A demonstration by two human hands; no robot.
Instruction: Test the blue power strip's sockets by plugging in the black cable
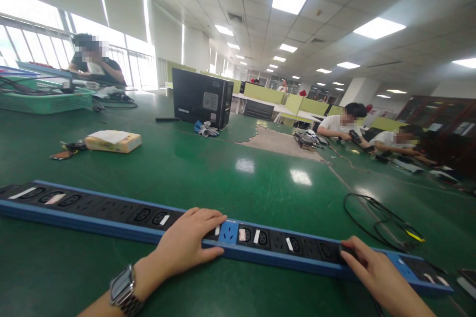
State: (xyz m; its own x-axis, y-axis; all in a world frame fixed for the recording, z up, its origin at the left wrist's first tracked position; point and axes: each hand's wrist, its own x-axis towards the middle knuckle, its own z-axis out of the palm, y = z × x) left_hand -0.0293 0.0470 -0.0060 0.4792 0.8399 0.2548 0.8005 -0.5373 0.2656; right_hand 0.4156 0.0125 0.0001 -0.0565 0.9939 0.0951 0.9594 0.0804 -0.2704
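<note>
A long blue and black power strip (267,246) lies across the green table in front of me. Several sockets show along its top, some with white or pinkish stickers. My left hand (191,237), a watch on its wrist, grips the strip near the middle, fingers across the top and thumb on the near side. Toward the strip's right part, my right hand (375,267) pinches a small black plug (348,252) against a socket. How deep the plug sits is hidden by my fingers. Part of a dark cable shows below my right hand.
Beyond the strip are a tissue pack (113,141), a black computer case (197,96) with gloves (207,129) beside it, and a green basket (48,101) of cables. A coiled black cable (372,208) lies at right. Other people sit at the table's far sides.
</note>
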